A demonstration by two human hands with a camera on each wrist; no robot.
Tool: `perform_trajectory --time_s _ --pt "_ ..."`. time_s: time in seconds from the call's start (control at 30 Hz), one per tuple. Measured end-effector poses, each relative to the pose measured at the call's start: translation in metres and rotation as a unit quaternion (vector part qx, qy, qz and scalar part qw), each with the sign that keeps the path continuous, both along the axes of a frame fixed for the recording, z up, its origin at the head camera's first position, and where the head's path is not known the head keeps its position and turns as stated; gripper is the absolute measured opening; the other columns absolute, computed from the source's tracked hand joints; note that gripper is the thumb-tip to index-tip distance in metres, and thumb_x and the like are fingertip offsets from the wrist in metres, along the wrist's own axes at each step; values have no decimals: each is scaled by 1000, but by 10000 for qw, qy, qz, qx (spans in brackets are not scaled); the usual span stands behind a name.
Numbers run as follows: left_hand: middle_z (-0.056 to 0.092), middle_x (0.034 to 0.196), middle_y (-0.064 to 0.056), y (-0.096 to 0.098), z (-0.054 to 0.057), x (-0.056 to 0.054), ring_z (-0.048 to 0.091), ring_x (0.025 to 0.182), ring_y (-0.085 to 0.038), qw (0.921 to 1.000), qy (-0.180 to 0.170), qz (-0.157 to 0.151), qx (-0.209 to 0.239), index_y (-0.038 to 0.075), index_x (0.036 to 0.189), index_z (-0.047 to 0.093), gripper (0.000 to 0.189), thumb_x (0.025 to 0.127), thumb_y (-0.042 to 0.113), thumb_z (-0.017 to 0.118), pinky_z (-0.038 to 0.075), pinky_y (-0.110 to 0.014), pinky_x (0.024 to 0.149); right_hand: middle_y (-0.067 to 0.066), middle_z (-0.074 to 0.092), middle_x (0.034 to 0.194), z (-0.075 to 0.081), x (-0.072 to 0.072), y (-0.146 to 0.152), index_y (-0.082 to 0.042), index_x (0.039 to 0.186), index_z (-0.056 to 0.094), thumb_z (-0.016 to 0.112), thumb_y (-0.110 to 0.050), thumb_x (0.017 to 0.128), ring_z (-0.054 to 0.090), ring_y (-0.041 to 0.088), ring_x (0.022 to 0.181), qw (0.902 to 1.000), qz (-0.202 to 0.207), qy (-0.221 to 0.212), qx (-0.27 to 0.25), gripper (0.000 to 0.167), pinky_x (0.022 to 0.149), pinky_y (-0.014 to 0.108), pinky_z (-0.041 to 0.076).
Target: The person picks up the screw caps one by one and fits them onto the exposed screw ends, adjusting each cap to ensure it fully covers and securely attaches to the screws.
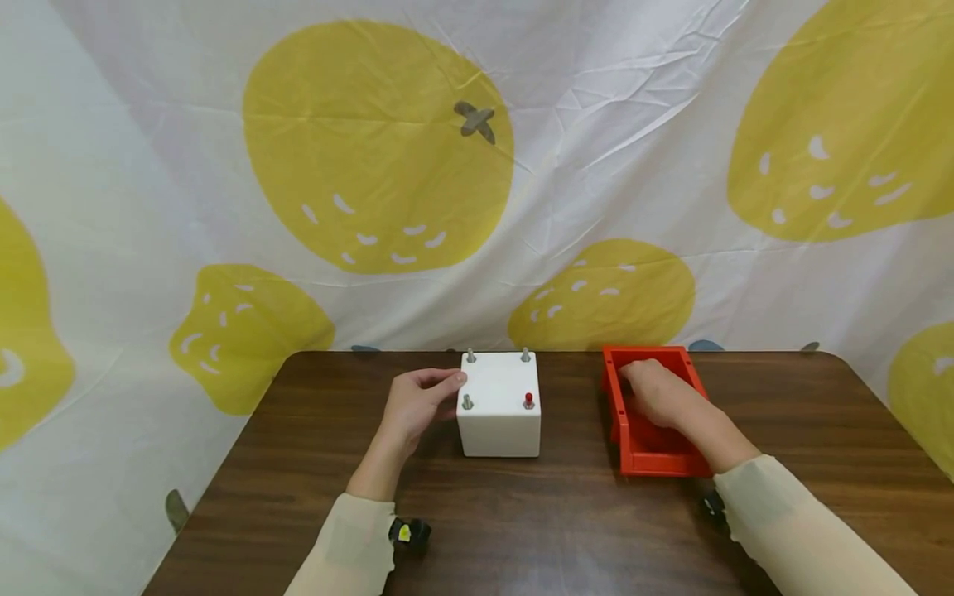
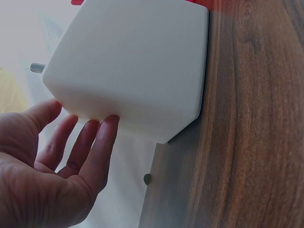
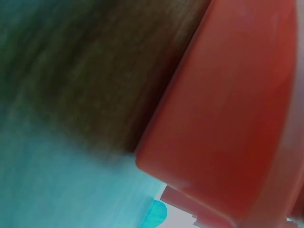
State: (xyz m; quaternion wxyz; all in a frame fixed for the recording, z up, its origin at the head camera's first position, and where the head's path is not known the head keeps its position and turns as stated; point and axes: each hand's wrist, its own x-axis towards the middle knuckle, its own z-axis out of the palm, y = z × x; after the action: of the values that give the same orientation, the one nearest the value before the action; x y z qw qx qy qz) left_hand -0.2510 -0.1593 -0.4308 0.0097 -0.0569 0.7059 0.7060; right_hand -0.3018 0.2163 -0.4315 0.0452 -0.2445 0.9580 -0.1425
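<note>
A white box (image 1: 498,434) stands on the table with metal bolts (image 1: 467,402) upright at its top corners. Over the front right bolt sits a small red cap (image 1: 528,399). My left hand (image 1: 413,404) touches the box's left side with its fingertips, the thumb at the top edge; in the left wrist view the fingers (image 2: 97,152) are only gently bent. To the right of the box, my right hand (image 1: 659,396) reaches down into a red bin (image 1: 667,465). Its fingers are hidden there, as are the bin's contents. In the right wrist view only the red bin wall (image 3: 223,104) fills the side.
Both things stand on a dark wood-grain table (image 1: 522,530). Behind the table hangs a white cloth (image 1: 589,157) with yellow fruit prints. A black wrist device (image 1: 411,532) is strapped at the left sleeve.
</note>
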Motion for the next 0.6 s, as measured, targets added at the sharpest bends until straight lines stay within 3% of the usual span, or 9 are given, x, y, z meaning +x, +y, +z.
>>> perform_trajectory --time_s 0.6 --pt "75 115 -14 0 -1 0 74 97 -25 10000 2 14 1 -1 117 79 27 97 17 82 65 -44 82 -1 68 82 11 6 3 -8 93 72 75 0 92 61 20 78 9988 12 331 -358 9 78 44 59"
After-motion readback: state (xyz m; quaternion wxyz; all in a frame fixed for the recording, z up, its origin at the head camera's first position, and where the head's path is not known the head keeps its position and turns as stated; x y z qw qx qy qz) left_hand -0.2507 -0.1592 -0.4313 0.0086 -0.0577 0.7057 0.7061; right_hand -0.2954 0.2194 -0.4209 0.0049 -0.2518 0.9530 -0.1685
